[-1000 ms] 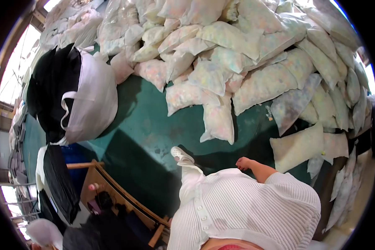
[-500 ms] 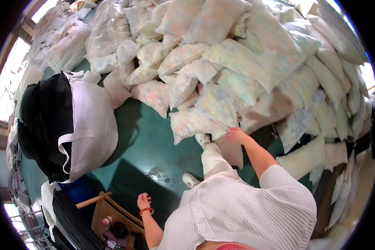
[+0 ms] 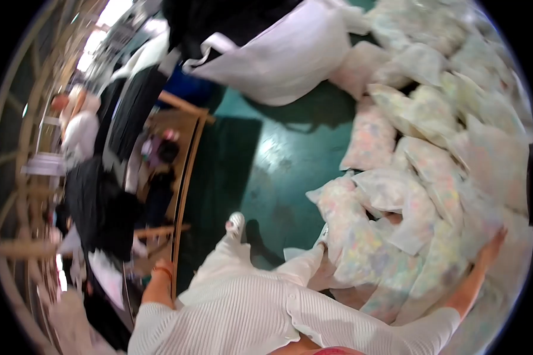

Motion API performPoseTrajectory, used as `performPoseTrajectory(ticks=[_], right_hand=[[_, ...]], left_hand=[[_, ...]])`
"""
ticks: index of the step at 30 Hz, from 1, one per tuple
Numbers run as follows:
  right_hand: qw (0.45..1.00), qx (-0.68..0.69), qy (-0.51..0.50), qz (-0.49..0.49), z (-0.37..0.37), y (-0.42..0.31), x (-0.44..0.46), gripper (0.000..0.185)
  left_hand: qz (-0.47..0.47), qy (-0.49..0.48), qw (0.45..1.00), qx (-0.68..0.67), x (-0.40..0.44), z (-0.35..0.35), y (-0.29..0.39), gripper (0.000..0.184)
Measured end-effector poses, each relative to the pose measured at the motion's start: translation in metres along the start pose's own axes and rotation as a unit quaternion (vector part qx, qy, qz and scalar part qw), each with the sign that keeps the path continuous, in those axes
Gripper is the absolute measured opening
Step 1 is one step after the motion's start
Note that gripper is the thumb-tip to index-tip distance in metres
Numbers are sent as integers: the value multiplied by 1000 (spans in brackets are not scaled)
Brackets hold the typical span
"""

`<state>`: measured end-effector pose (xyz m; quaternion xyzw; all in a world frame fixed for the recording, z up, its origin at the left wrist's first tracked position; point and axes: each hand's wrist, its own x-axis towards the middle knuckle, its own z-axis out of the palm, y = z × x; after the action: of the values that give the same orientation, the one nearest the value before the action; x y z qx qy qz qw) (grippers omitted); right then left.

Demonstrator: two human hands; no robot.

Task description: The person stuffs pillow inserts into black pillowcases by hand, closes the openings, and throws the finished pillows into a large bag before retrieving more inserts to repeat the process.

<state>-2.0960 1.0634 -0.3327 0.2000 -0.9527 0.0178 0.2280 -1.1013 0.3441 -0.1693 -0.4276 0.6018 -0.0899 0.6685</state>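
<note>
Right hand (image 3: pixel 491 246) against a stuffed bag (image 3: pixel 481 208), lower right of the frame
Cannot tell if it or the left hand (image 3: pixel 163 264), lower left, grips anything; tugging could slide the loosely stacked bags (image 3: pixel 364 247).

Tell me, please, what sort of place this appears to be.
Probably a textile workshop or storeroom, judging by the heaped translucent bags with pastel-coloured contents, the large white handled sack against black material, and the green floor.
</note>
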Motion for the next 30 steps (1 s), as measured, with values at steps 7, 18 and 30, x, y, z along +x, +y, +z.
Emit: performPoseTrajectory(ticks=[7, 18, 30], right_hand=[[865, 230, -203, 396, 6, -49, 16, 44], [801, -9, -599, -16, -30, -218, 123, 25], [630, 236, -583, -455, -223, -914, -380, 28]], left_hand=[[-86, -24, 956, -280, -89, -46, 25, 23], [-114, -7, 670, -734, -70, 82, 102, 21], [-89, -23, 430, -898, -10, 390, 232, 25]])
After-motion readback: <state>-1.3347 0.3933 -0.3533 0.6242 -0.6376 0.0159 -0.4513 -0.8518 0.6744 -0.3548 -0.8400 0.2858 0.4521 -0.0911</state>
